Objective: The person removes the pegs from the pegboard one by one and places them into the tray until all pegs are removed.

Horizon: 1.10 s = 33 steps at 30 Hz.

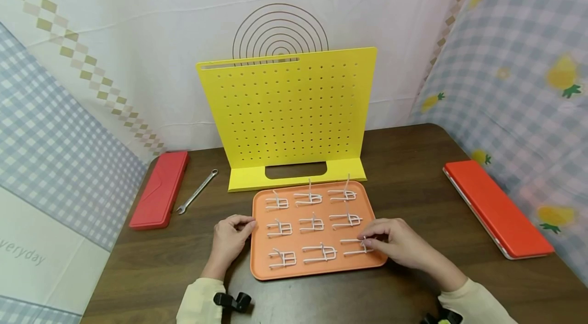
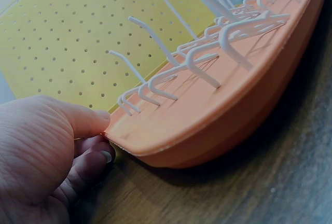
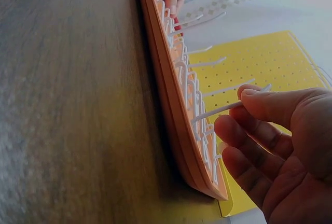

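An orange tray (image 1: 303, 270) lies on the table with several white wire pegboard hooks (image 1: 320, 252) set out in rows, their prongs sticking up. My left hand (image 1: 228, 238) holds the tray's left edge, thumb on the rim and fingers curled below it in the left wrist view. At the tray's near right corner, my right hand (image 1: 400, 243) pinches the upright prong of one hook (image 3: 220, 111) between thumb and index finger. The other right fingers are loosely bent. A yellow pegboard (image 1: 294, 115) stands upright just behind the tray.
To the left lie a red case (image 1: 160, 190) and a metal wrench (image 1: 197, 192). A flat orange-red case (image 1: 498, 209) lies at the table's right side. Patterned cloth (image 1: 138, 33) hangs behind and at both sides of the dark wooden table (image 1: 404, 171).
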Each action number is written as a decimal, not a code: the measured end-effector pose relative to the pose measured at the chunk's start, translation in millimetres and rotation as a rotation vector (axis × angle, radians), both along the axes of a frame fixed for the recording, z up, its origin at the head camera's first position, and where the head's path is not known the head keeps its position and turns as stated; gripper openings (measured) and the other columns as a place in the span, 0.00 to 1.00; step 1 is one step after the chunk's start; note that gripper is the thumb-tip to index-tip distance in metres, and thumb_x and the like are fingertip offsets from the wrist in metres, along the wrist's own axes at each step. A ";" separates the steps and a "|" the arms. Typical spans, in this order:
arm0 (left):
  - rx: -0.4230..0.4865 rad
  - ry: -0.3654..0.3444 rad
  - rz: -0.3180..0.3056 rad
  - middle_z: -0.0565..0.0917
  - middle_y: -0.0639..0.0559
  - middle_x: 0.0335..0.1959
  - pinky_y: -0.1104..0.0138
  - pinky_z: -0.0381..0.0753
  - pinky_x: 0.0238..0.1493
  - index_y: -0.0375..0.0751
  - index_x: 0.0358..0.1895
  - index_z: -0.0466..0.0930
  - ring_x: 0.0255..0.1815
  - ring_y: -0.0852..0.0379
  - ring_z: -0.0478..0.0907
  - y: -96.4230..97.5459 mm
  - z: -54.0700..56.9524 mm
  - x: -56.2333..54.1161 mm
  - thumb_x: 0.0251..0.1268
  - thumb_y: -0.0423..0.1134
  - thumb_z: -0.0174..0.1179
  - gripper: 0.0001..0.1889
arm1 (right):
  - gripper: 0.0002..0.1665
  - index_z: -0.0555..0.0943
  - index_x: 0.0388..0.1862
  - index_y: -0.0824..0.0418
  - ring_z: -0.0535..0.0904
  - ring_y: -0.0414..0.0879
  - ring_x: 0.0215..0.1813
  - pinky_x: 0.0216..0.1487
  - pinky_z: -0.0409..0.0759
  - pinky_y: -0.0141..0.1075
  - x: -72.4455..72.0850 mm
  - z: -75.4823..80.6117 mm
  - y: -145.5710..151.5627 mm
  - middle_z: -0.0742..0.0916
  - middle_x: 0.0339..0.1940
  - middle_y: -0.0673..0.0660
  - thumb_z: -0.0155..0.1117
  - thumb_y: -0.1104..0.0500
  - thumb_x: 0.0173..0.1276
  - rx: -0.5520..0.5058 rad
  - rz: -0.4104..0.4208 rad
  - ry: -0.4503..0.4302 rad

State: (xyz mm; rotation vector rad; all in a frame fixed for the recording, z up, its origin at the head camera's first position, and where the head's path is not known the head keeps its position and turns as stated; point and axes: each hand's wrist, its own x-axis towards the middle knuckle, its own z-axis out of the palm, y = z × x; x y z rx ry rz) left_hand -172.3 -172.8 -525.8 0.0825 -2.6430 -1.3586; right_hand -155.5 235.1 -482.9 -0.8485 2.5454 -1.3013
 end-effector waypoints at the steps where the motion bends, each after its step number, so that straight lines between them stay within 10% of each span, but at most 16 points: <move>1: -0.001 0.003 0.001 0.85 0.55 0.30 0.70 0.77 0.28 0.44 0.36 0.88 0.27 0.61 0.78 -0.1 0.2 0.0 0.59 0.38 0.68 0.04 | 0.06 0.87 0.39 0.53 0.81 0.37 0.39 0.38 0.79 0.32 0.2 0.4 -0.1 0.86 0.38 0.44 0.66 0.56 0.66 0.003 0.000 -0.003; 33: 0.008 0.015 0.008 0.85 0.54 0.30 0.70 0.76 0.27 0.44 0.35 0.88 0.27 0.61 0.78 -5.6 -1.6 1.9 0.59 0.37 0.68 0.04 | 0.10 0.86 0.45 0.55 0.80 0.37 0.38 0.36 0.79 0.34 -1.2 12.0 20.0 0.87 0.40 0.48 0.68 0.60 0.64 0.059 -0.078 0.052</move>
